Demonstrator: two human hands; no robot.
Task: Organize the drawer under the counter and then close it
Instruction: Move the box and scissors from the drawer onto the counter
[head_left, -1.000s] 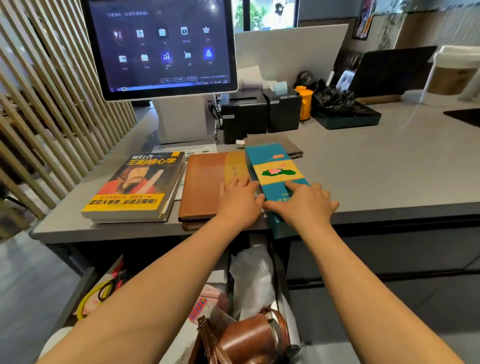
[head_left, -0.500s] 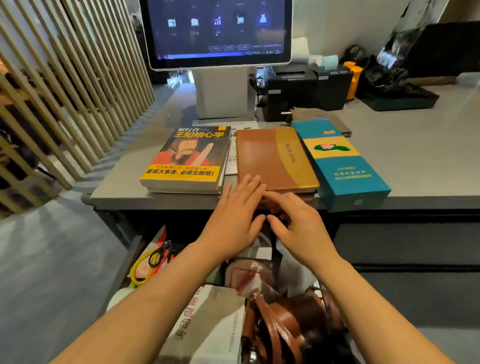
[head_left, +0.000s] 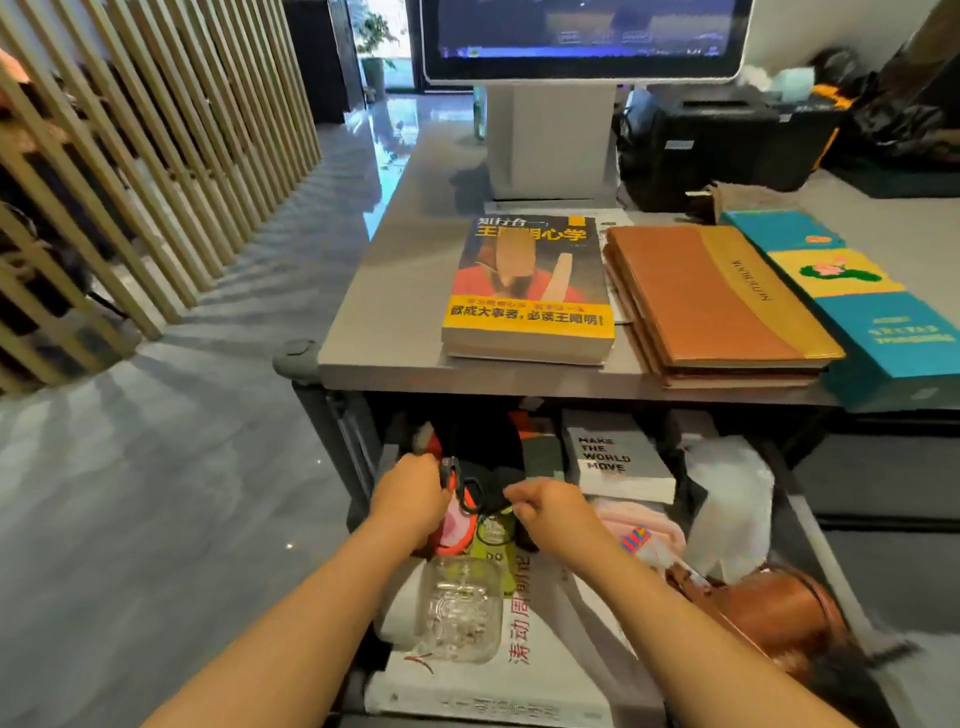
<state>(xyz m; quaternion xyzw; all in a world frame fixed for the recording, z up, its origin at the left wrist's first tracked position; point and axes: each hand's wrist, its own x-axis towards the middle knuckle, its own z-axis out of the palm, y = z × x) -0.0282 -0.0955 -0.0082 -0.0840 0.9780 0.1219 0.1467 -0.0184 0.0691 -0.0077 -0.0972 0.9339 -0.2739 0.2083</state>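
The drawer (head_left: 810, 525) under the grey counter (head_left: 405, 312) stands pulled out and full. My left hand (head_left: 410, 499) grips red-and-black scissors (head_left: 460, 483) at the drawer's back left. My right hand (head_left: 545, 506) is beside it with curled fingers that pinch a thin yellow-green cord (head_left: 493, 525). Inside lie a white book (head_left: 524, 675), a grey book (head_left: 613, 462), a clear plastic box (head_left: 460, 608), a white plastic bag (head_left: 732, 509) and a brown leather bag (head_left: 779, 608).
On the counter lie a yellow-covered book (head_left: 527, 291), brown notebooks (head_left: 711, 306) and a teal box (head_left: 862, 306). Behind them stand a touchscreen terminal (head_left: 550, 104) and a black printer (head_left: 717, 140). A slatted wooden screen (head_left: 130, 156) is at the left.
Both hands came down from the counter's edge into the drawer. My left hand took hold of the scissors and my right hand pinched the cord. The camera tilted down and left.
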